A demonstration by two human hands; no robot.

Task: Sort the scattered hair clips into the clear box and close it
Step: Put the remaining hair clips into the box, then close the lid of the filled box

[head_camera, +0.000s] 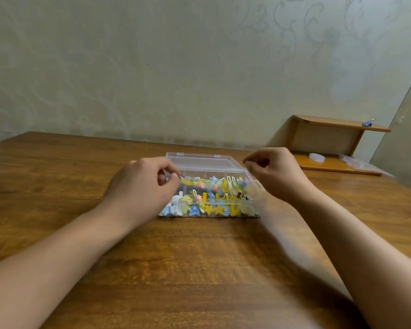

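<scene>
A clear plastic box [209,213] sits in the middle of the wooden table, filled with several colourful hair clips [214,208], among them yellow stars and blue ones. Its clear lid [204,162] is open and tilts back from the far side, with two small tabs on its far edge. My left hand [142,184] is at the box's left end, fingers curled and pinching the lid's left edge. My right hand [275,172] is at the right end, slightly blurred, thumb and fingertips pinching at the lid's right corner. No loose clips show on the table.
A small wooden shelf unit [328,143] stands at the back right with a blue binder clip [368,123] on top, a white round object [316,158] and a clear plastic bag [358,162] on its base. The wall runs behind the table's far edge.
</scene>
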